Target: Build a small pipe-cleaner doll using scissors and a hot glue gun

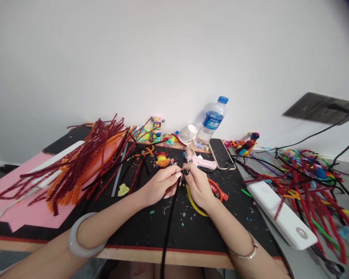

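My left hand point(165, 181) and my right hand point(198, 186) meet above the black mat point(128, 226), fingertips pinched together. Between them they hold the upper end of a black pipe cleaner point(169, 228), which hangs down past the table's front edge. The exact tip is hidden by my fingers. Beyond my hands lie a pale pink glue gun point(203, 162) and a small orange and yellow fuzzy figure point(163, 160). A curved yellow pipe cleaner point(194, 205) and a red-orange object point(219, 190), partly covered, are beside my right hand.
To the left, red and orange pipe cleaners point(72, 174) are heaped on pink card point(11, 190). A water bottle point(211, 126), a white cup point(188, 133) and a phone point(222, 153) stand or lie near the wall. A white power bank point(280, 213) and tangled pipe cleaners point(322, 205) lie right.
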Demonstrator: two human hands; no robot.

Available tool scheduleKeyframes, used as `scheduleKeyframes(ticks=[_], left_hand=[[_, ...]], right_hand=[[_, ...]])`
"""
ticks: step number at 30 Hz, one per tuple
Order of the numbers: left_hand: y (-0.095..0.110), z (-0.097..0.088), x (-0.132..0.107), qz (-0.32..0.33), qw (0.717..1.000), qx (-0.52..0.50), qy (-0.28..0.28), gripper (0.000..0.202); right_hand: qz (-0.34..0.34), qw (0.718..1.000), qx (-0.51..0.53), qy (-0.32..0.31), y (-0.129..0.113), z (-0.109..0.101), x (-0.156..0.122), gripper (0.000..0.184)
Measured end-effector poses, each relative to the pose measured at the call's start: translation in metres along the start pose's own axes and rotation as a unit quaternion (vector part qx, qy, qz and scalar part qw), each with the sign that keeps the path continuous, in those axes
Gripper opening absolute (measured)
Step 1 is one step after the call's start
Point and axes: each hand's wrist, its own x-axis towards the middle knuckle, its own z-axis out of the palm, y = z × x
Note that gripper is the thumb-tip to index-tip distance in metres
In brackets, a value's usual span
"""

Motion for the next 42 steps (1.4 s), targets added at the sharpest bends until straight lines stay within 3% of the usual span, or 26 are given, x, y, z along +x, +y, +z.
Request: scheduleKeyframes(ticks=[9, 19, 24, 28, 36, 42], left_hand=[[-0.004, -0.007, 0.004, -0.049, 0.985, -0.138, -0.09, 0.032], [0.0, -0.002, 0.003, -0.093, 0.987, -0.126, -0.046, 0.029], [0.0, -0.006, 0.002, -0.078, 0.988, -0.117, -0.068, 0.033], [0.001, -0.007, 0.001, -0.106, 0.986, -0.104, -0.072, 0.035], [0.005, -0.011, 0.004, -0.121, 0.989, -0.089, -0.002, 0.028], [0.005, -0.01, 0.004, -0.126, 0.989, -0.077, -0.026, 0.024]], right_hand=[[-0.054, 0.998, -0.014, -0.035, 0.005, -0.002, 0.001, 0.018], [-0.029, 0.997, -0.072, -0.029, 0.006, 0.002, -0.001, 0.018], [-0.011, 0.999, -0.03, -0.035, 0.004, 0.001, 0.0, 0.016], [-0.019, 0.998, -0.023, -0.06, 0.003, 0.0, 0.0, 0.019], [0.018, 0.998, -0.052, -0.036, 0.006, 0.003, -0.001, 0.021], [0.036, 0.995, -0.088, -0.023, 0.008, 0.003, -0.001, 0.019]])
